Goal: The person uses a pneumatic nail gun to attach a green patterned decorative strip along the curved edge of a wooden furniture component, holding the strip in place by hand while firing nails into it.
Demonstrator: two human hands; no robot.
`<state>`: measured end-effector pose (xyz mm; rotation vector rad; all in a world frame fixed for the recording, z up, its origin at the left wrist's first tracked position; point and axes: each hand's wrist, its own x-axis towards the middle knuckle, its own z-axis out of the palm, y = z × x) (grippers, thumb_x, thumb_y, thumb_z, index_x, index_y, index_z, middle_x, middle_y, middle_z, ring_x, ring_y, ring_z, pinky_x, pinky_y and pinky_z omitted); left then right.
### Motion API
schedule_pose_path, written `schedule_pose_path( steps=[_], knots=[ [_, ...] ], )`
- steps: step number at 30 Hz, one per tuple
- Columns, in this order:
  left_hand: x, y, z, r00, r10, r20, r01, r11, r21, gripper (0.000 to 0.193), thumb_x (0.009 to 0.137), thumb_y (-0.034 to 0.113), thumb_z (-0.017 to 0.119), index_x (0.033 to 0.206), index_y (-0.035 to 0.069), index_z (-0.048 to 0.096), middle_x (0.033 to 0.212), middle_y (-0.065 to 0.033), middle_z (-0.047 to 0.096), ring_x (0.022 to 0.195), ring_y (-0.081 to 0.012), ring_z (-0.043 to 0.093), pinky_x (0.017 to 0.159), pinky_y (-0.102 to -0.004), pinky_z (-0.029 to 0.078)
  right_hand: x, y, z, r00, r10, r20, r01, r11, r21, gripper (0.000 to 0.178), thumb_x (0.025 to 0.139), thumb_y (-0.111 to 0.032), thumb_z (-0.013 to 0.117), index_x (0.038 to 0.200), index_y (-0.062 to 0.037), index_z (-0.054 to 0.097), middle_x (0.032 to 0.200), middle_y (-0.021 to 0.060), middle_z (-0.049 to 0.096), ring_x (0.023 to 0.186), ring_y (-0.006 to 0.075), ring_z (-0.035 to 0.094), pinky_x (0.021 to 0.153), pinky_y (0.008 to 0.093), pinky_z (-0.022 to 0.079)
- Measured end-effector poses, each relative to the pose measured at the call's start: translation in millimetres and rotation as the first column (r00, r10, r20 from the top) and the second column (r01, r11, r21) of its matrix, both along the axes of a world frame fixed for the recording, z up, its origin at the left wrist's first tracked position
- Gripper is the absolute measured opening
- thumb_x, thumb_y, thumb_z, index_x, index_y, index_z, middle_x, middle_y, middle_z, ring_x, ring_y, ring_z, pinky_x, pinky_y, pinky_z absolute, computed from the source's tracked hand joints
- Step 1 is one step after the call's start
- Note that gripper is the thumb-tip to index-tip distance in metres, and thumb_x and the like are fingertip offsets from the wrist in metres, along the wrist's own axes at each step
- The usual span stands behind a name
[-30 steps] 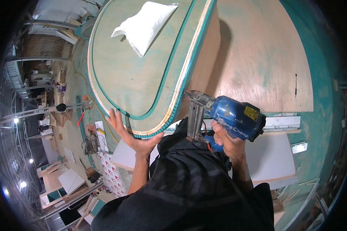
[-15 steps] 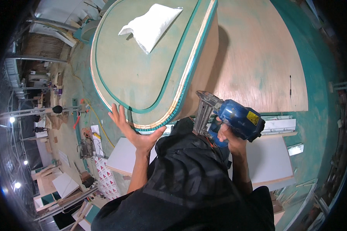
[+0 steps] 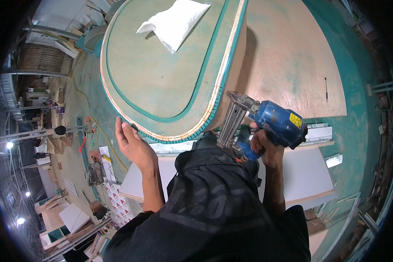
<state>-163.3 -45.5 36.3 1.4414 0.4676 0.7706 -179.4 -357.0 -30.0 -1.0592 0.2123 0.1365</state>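
My right hand (image 3: pixel 268 148) is wrapped round the handle of a blue pneumatic nail gun (image 3: pixel 275 122). The gun's grey magazine slants down toward my lap, and its nose is close to the side of a large rounded wooden piece (image 3: pixel 144 83). That piece has a greenish top with a teal line, and its curved rim carries a pale strip with a notched teal edge (image 3: pixel 212 111). Beside the near left curve of this rim is my left hand (image 3: pixel 137 148), open, fingers stretched and palm turned inward. Whether its fingertips touch the rim I cannot tell.
A white plastic bag (image 3: pixel 174 26) lies on the rounded piece. To the right is a broad plywood sheet (image 3: pixel 292 61) with a pen (image 3: pixel 325 87) on it. White boards (image 3: pixel 297 174) are near my legs. A yellow hose (image 3: pixel 113 148) crosses the floor on the left.
My left hand has come off the top of the curved rim and turned, now outside it on the left. The nail gun sits slightly higher and farther right in view.
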Motion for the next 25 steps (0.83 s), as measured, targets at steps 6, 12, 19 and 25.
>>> schedule_pose_path(
  steps=[6,12,19,25],
  knots=[
    [12.8,20.3,-3.4,0.996,0.069,-0.061,-0.080,0.979,-0.186,0.053,0.104,0.010,0.055,0.147,-0.011,0.035,0.113,-0.0109,0.065,0.093,-0.0118,0.062,0.079,-0.0256,0.052,-2.5,-0.1,2.5,0.998,0.006,-0.063,-0.004,0.999,0.035,0.028,0.097,-0.014,0.067,0.115,0.0076,0.064,0.063,0.0006,0.047,0.053,0.0115,0.045,0.054,0.0278,0.040],
    [35.6,52.6,-18.7,0.998,0.039,-0.041,-0.048,0.966,-0.255,0.041,0.104,0.017,0.052,0.138,-0.007,0.047,0.122,-0.0139,0.065,0.105,-0.0229,0.066,0.091,-0.0367,0.054,-4.8,-3.9,-8.3,0.999,0.050,0.009,-0.050,0.996,0.069,0.033,0.091,-0.014,0.077,0.118,0.0021,0.067,0.075,0.0002,0.060,0.058,0.0089,0.050,0.054,0.0249,0.040],
    [45.3,66.9,-20.8,0.998,0.030,-0.062,-0.044,0.969,-0.245,0.050,0.103,0.014,0.049,0.147,-0.009,0.039,0.135,-0.0191,0.057,0.117,-0.0291,0.061,0.099,-0.0403,0.052,10.7,1.3,8.8,0.994,0.096,-0.045,-0.090,0.989,0.120,0.017,0.093,-0.015,0.076,0.100,-0.0068,0.063,0.070,-0.0020,0.057,0.057,0.0067,0.050,0.054,0.0234,0.040],
    [45.9,86.6,-27.6,0.994,-0.013,-0.107,-0.012,0.972,-0.234,0.054,0.103,0.018,0.051,0.149,-0.005,0.037,0.139,-0.0170,0.055,0.120,-0.0311,0.060,0.100,-0.0420,0.051,9.1,-1.5,0.7,0.988,0.149,0.028,-0.151,0.987,0.059,0.015,0.095,-0.021,0.074,0.097,-0.0102,0.064,0.068,-0.0029,0.056,0.056,0.0081,0.052,0.053,0.0242,0.042]
  ],
)
